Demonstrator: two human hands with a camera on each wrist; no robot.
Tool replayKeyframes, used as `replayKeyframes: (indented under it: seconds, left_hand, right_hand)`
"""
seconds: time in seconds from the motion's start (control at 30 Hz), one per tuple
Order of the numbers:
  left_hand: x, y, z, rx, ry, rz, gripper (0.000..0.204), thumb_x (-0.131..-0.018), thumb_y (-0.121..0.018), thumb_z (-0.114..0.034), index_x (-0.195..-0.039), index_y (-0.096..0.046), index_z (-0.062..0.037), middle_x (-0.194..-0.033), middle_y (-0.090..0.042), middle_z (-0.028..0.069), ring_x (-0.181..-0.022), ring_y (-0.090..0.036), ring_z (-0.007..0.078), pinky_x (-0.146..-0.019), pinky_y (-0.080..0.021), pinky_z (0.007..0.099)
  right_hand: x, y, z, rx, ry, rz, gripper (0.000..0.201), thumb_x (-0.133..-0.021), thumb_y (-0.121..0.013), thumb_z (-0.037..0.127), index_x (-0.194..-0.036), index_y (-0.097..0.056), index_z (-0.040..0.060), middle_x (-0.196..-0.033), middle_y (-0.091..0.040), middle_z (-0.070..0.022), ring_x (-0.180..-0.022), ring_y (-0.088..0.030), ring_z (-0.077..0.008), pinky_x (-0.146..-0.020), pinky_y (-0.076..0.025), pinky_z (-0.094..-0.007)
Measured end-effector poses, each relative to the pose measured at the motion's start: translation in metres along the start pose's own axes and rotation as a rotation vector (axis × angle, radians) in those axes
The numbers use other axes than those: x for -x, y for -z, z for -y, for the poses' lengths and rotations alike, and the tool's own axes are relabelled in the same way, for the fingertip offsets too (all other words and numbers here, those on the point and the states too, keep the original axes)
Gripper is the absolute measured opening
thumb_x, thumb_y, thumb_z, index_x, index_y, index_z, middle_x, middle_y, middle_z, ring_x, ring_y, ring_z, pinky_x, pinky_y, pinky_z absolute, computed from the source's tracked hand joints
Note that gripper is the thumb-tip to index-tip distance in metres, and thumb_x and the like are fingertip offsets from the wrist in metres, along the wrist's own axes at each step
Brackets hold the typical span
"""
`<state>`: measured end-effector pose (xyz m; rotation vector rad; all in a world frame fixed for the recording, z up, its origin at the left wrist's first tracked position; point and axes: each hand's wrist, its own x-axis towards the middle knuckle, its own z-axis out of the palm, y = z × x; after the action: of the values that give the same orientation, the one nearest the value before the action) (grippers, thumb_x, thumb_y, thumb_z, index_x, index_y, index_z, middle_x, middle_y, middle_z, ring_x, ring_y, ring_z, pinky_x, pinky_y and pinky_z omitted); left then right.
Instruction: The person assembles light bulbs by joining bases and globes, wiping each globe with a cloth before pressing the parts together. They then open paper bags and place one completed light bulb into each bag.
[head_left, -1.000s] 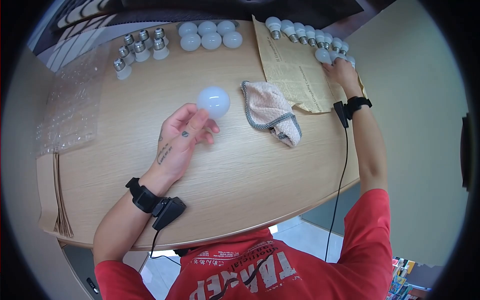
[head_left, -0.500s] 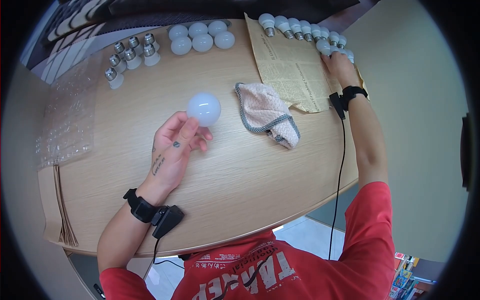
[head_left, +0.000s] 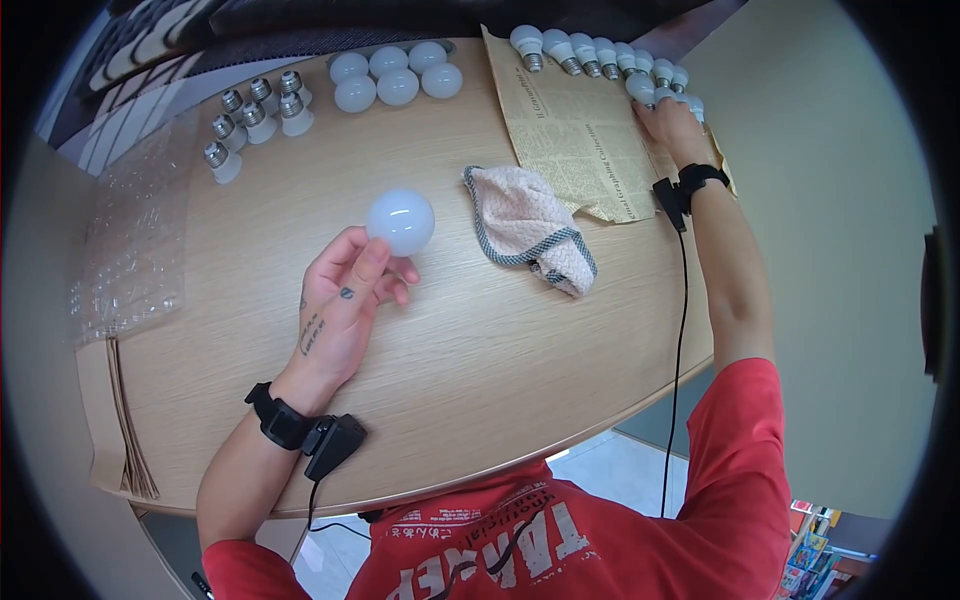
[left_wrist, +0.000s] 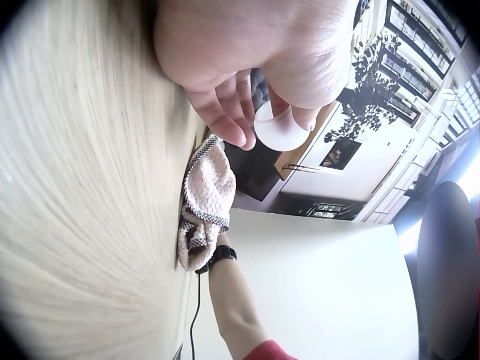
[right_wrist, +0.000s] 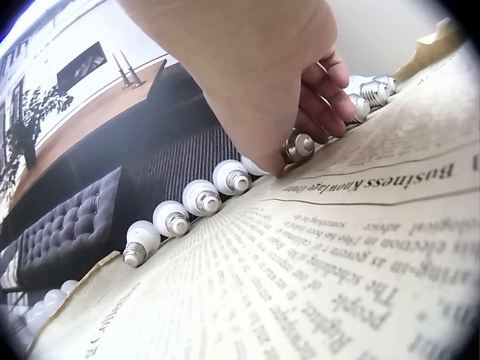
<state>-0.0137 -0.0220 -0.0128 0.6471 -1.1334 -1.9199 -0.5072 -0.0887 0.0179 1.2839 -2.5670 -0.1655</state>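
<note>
In the head view my left hand point(head_left: 340, 315) pinches a white globe-shaped bulb cover point(head_left: 401, 222) between thumb and fingers, above the middle of the table. The left wrist view shows the cover point(left_wrist: 280, 129) at the fingertips. At the back right, my right hand point(head_left: 680, 132) reaches to light bulbs on a printed paper sheet. The right wrist view shows its thumb and fingers around one light bulb point(right_wrist: 301, 145), whose metal screw base sticks out toward the camera; the hand hides the rest. A rounded bulb point(head_left: 640, 88) lies just left of these fingers.
Several bulbs point(head_left: 583, 50) line the paper sheet's point(head_left: 575, 135) back edge. A pink cloth point(head_left: 525, 220) lies between the hands. Several white covers point(head_left: 397, 87) and screw-topped bulb bases point(head_left: 258, 124) stand at the back. Bubble wrap point(head_left: 135, 220) and brown paper point(head_left: 105, 410) lie left.
The head view has shifted, so the table's things appear farther left. My left hand keeps its hold on the cover, and my right hand stays among the bulbs.
</note>
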Motion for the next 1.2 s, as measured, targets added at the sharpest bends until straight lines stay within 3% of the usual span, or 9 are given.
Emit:
replayKeyframes:
  seconds: [0.23, 0.33, 0.43, 0.63, 0.93, 1.2]
  left_hand:
    - [0.0, 0.001, 0.0, -0.003, -0.001, 0.018, 0.026, -0.102, -0.054, -0.03, -0.109, -0.056, -0.0052, -0.097, -0.063, 0.0073, -0.086, -0.06, 0.014, -0.07, -0.047, 0.0267]
    - [0.0, 0.001, 0.001, -0.003, -0.003, 0.019, 0.026, -0.102, -0.054, -0.03, -0.109, -0.055, -0.0051, -0.096, -0.063, 0.0071, -0.086, -0.06, 0.0138, -0.07, -0.047, 0.0267]
    - [0.0, 0.001, 0.001, -0.003, -0.006, 0.017, 0.026, -0.102, -0.054, -0.029, -0.109, -0.056, -0.0049, -0.095, -0.063, 0.007, -0.086, -0.06, 0.0139, -0.07, -0.047, 0.0267]
    - [-0.001, 0.004, 0.002, -0.002, -0.003, 0.022, 0.025, -0.101, -0.055, -0.028, -0.109, -0.057, -0.0042, -0.095, -0.063, 0.0072, -0.087, -0.06, 0.0144, -0.07, -0.047, 0.0266]
    - [-0.001, 0.003, 0.001, -0.002, -0.005, 0.02, 0.025, -0.101, -0.055, -0.028, -0.108, -0.057, -0.0042, -0.094, -0.063, 0.0066, -0.087, -0.06, 0.0143, -0.071, -0.047, 0.0267]
    - [-0.001, 0.003, 0.001, 0.002, 0.001, 0.016, 0.024, -0.101, -0.055, -0.028, -0.108, -0.057, -0.0048, -0.093, -0.063, 0.0064, -0.087, -0.061, 0.0142, -0.071, -0.047, 0.0266]
  right_hand:
    - [0.001, 0.006, 0.0, -0.004, -0.011, 0.003, 0.065, -0.086, -0.056, 0.061, -0.114, -0.068, 0.0033, -0.114, -0.068, -0.0201, -0.106, -0.066, -0.0357, -0.086, -0.054, -0.0458]
    - [0.008, 0.016, -0.001, -0.028, 0.029, 0.019, 0.074, -0.086, -0.053, 0.064, -0.113, -0.068, -0.0029, -0.112, -0.067, -0.0251, -0.106, -0.064, -0.0397, -0.09, -0.052, -0.0471]
    - [0.013, 0.022, 0.0, -0.037, -0.003, 0.012, 0.073, -0.086, -0.053, 0.064, -0.113, -0.068, -0.0024, -0.11, -0.068, -0.0259, -0.106, -0.065, -0.0395, -0.089, -0.052, -0.0469]
    - [0.014, 0.028, 0.001, -0.043, -0.022, 0.036, 0.071, -0.087, -0.053, 0.063, -0.112, -0.069, -0.0011, -0.112, -0.067, -0.0252, -0.106, -0.065, -0.0397, -0.089, -0.052, -0.0476]
    - [-0.01, -0.007, -0.007, -0.016, 0.141, -0.094, 0.056, -0.091, -0.053, 0.053, -0.102, -0.072, 0.0009, -0.099, -0.07, -0.0241, -0.097, -0.066, -0.0408, -0.087, -0.052, -0.0466]
    - [-0.002, 0.001, -0.001, -0.043, 0.12, -0.092, 0.053, -0.092, -0.053, 0.053, -0.103, -0.072, 0.0045, -0.098, -0.071, -0.0226, -0.095, -0.067, -0.0408, -0.086, -0.052, -0.0471]
